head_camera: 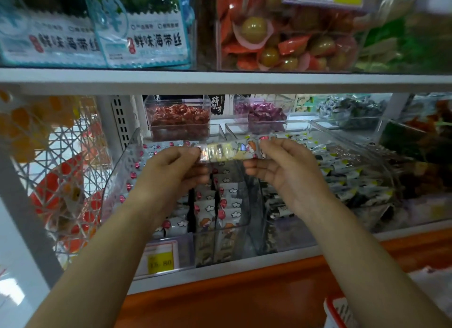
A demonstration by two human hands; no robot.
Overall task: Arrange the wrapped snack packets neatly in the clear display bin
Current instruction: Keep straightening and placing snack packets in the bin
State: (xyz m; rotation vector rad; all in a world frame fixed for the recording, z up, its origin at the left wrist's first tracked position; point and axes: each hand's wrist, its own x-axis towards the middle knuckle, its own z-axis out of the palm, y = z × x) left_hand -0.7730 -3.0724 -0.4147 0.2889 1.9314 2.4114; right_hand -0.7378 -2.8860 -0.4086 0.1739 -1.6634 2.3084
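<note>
A white shop shelf (220,81) is crowded with clear bins of sweets. A wrapped snack packet (230,150) is pinched between left hand (171,171) and right hand (286,171), one at each end, above the clear display bin (220,229).

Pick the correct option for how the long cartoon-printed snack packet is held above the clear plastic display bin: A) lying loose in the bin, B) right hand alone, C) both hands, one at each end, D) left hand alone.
C: the left hand and right hand each pinch one end of the long cartoon-printed snack packet, held level above the clear plastic display bin.

Head view, looking forward and down, close to shelf (220,81)
</note>
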